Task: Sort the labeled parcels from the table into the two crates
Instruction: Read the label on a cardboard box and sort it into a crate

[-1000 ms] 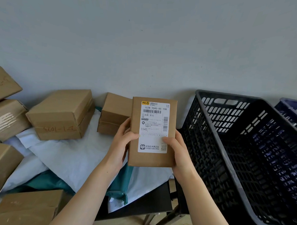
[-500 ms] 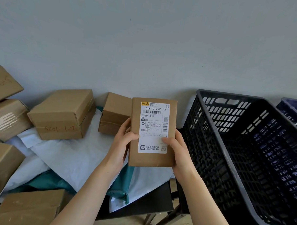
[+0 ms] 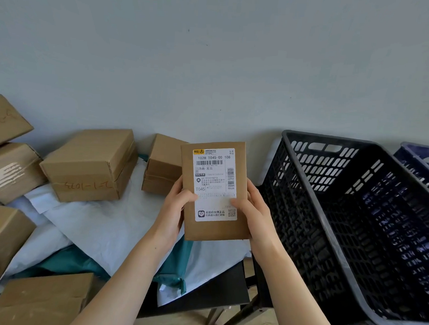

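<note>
A flat brown parcel with a white shipping label facing me is held upright above the table's right end. My left hand grips its left edge, thumb on the label. My right hand grips its right edge, thumb on the label too. A black crate stands tilted just right of the parcel, and it looks empty. A dark blue crate shows behind it at the far right, mostly cut off.
Several brown cardboard boxes lie on the table: one with handwriting, a small one behind the held parcel, others along the left edge and front left. White and teal mailer bags cover the table. A wall rises close behind.
The parcel and both hands have tilted slightly, its top leaning a little left; otherwise the grip and position are unchanged.
</note>
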A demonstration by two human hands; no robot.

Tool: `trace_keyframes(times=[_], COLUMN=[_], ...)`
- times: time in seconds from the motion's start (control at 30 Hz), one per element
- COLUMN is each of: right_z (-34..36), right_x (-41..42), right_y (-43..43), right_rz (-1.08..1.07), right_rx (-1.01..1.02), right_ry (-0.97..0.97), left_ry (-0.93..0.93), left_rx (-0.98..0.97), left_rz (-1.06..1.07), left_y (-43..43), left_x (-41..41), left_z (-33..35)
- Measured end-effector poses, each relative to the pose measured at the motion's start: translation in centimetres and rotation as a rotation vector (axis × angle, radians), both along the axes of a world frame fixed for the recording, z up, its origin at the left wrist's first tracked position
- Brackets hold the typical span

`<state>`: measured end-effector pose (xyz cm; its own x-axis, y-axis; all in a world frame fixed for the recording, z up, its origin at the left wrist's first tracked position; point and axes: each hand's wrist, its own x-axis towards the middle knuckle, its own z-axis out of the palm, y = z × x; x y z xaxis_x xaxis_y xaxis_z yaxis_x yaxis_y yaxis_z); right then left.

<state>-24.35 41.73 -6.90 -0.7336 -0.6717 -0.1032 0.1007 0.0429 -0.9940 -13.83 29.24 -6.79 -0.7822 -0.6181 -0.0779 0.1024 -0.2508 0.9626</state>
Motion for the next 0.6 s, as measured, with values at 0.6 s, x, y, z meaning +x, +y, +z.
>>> trace_keyframes(times=[0.6], right_z=[0.00], right_x=[0.88], right_y=[0.48], right_rz=[-0.007], right_rx=[0.004], right_ry=[0.023], left_ry=[-0.024], left_rx=[0.039], left_rz=[0.015], left_y=[0.38], left_x=[0.64], left_z=[-0.08])
